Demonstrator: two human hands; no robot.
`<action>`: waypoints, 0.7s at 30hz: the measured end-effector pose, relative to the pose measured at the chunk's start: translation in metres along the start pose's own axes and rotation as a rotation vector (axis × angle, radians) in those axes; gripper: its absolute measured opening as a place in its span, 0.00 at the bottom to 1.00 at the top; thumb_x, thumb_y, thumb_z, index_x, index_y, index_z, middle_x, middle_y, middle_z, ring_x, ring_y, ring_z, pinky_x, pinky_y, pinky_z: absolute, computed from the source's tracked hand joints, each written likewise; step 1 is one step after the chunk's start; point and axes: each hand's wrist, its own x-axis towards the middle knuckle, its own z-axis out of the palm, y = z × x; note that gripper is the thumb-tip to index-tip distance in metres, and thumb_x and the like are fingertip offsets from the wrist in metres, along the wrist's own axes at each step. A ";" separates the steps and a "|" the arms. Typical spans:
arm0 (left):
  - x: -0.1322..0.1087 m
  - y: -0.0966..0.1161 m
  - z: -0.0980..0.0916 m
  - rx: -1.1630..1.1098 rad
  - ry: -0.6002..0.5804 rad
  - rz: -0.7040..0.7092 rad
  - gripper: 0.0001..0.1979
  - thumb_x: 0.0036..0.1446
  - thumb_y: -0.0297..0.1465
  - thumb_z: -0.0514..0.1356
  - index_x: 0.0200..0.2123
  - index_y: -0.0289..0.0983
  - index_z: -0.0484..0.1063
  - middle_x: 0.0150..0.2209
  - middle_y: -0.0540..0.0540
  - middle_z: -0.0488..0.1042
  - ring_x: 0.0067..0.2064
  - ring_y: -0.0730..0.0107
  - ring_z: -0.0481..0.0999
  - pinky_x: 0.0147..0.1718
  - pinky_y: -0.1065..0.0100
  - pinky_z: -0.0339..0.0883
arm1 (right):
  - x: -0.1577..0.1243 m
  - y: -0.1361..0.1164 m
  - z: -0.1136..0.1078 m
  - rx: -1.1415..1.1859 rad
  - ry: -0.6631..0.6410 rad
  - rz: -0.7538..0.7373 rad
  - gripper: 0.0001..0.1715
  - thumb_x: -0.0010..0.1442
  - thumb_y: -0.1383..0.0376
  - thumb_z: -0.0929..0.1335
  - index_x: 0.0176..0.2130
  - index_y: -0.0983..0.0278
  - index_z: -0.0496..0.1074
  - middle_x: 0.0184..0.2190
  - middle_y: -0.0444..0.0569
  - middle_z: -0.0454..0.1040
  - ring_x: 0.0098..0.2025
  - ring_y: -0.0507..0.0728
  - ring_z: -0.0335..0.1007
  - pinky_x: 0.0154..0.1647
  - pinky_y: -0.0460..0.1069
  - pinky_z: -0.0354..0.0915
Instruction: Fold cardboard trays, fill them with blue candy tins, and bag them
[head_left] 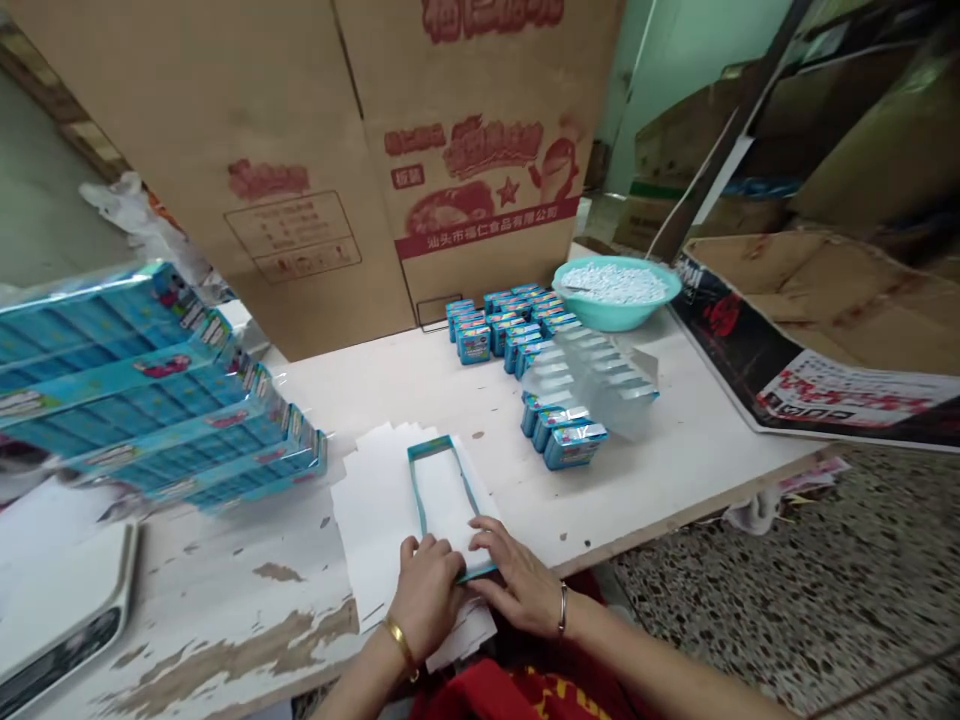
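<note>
In front of me a shallow blue-walled cardboard tray (pixel 430 452) with a white inside lies on a pile of white sheets (pixel 373 515). My left hand (pixel 430 592), a gold bracelet at its wrist, has its fingers curled over the tray's near left corner. Around the near right corner my right hand (pixel 516 578) is bent, its fingers over the side wall and its thumb by the near end. A silver bangle circles that wrist. The fingers partly hide the tray's near end.
Small blue boxes (pixel 574 446) stand in rows beyond the tray, beside clear plastic pieces (pixel 609 385). Behind them is a turquoise basin (pixel 616 315) of small white pieces. Wrapped blue packs (pixel 157 370) are stacked left, near a scale (pixel 71 600). Cartons (pixel 300 130) stand behind; another (pixel 840 310) is right.
</note>
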 end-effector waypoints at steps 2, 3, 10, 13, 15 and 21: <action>0.007 -0.001 -0.008 -0.014 -0.086 0.012 0.14 0.61 0.37 0.51 0.32 0.38 0.74 0.37 0.43 0.75 0.44 0.58 0.69 0.45 0.53 0.54 | 0.003 0.000 -0.004 0.101 0.034 0.046 0.31 0.61 0.63 0.63 0.60 0.65 0.50 0.64 0.60 0.46 0.67 0.59 0.42 0.64 0.57 0.50; 0.010 -0.001 -0.010 -0.019 -0.131 0.024 0.14 0.60 0.37 0.51 0.32 0.38 0.74 0.37 0.43 0.76 0.44 0.57 0.70 0.45 0.53 0.54 | 0.006 0.000 -0.005 0.130 0.036 0.088 0.35 0.62 0.62 0.62 0.63 0.65 0.44 0.66 0.59 0.42 0.68 0.59 0.37 0.66 0.58 0.47; 0.010 0.010 -0.028 0.032 -0.270 0.031 0.08 0.54 0.37 0.58 0.30 0.40 0.75 0.38 0.46 0.75 0.44 0.57 0.72 0.43 0.57 0.61 | 0.032 -0.007 0.003 0.154 0.114 0.395 0.44 0.53 0.75 0.60 0.66 0.67 0.45 0.61 0.57 0.51 0.63 0.58 0.52 0.65 0.54 0.51; 0.018 0.010 -0.059 0.001 -0.060 0.004 0.11 0.57 0.38 0.56 0.38 0.40 0.74 0.41 0.44 0.73 0.40 0.61 0.74 0.39 0.63 0.66 | 0.035 -0.006 0.001 0.171 0.238 0.399 0.48 0.48 0.79 0.57 0.66 0.63 0.45 0.55 0.54 0.58 0.58 0.56 0.60 0.62 0.52 0.55; 0.044 0.002 -0.088 -0.021 0.262 0.058 0.15 0.61 0.40 0.52 0.46 0.40 0.70 0.45 0.43 0.72 0.44 0.61 0.74 0.43 0.62 0.66 | 0.035 0.001 -0.004 0.151 0.302 0.420 0.47 0.49 0.80 0.56 0.67 0.63 0.46 0.54 0.54 0.59 0.54 0.55 0.64 0.59 0.51 0.59; 0.227 -0.042 -0.162 0.249 0.501 0.123 0.45 0.47 0.46 0.65 0.64 0.38 0.51 0.66 0.35 0.51 0.67 0.45 0.47 0.61 0.46 0.45 | 0.037 0.037 0.003 -0.029 0.374 0.459 0.41 0.57 0.74 0.56 0.67 0.58 0.45 0.58 0.55 0.58 0.45 0.56 0.72 0.44 0.48 0.68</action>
